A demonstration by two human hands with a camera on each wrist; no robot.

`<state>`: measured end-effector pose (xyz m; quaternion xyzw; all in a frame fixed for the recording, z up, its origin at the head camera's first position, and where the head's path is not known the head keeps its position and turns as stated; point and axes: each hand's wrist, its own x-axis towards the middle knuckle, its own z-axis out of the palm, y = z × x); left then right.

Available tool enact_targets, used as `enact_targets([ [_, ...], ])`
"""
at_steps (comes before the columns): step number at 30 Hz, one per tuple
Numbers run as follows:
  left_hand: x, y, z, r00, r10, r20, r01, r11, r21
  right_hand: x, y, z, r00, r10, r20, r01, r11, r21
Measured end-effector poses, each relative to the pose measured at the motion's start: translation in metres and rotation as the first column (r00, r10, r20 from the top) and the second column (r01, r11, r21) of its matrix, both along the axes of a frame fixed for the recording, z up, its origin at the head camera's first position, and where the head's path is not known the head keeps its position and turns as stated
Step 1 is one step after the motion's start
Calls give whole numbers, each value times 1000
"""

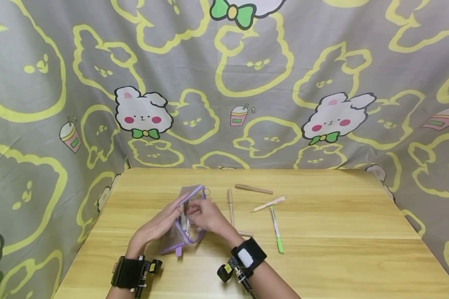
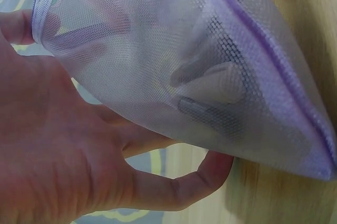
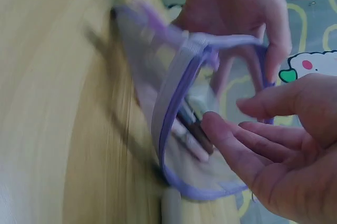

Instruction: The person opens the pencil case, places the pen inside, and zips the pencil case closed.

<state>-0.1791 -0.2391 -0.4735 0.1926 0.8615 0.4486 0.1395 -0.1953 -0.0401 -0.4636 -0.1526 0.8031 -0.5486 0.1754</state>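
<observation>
A purple-edged mesh zip pouch (image 1: 171, 240) stands tilted on the table with its mouth open toward the right. My left hand (image 1: 160, 223) grips the pouch's rim, thumb and fingers on either side of the edge. Several pens (image 3: 190, 140) lie inside, blurred through the mesh in the left wrist view. At the mouth is my right hand (image 3: 297, 153), its fingertips inside the opening close to the pens. Thumb and forefinger stand apart, and I see nothing between them.
Right of the pouch lie brown pens (image 1: 253, 189), one partly hidden behind the right forearm. A cream pen (image 1: 268, 204) touches or nearly touches a green-capped pen (image 1: 277, 230). Patterned grey cloth (image 1: 194, 74) hangs behind and beside the wooden table (image 1: 340, 232).
</observation>
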Motion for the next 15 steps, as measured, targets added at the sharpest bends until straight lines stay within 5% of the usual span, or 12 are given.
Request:
enact_targets([
  [8, 0, 2, 0, 1000, 5, 9, -5, 1000, 6, 6, 26, 7, 989, 10, -147, 3, 997, 82],
  [15, 0, 3, -1, 1000, 6, 7, -6, 1000, 12, 15, 64, 14, 945, -26, -327, 102, 971, 216],
])
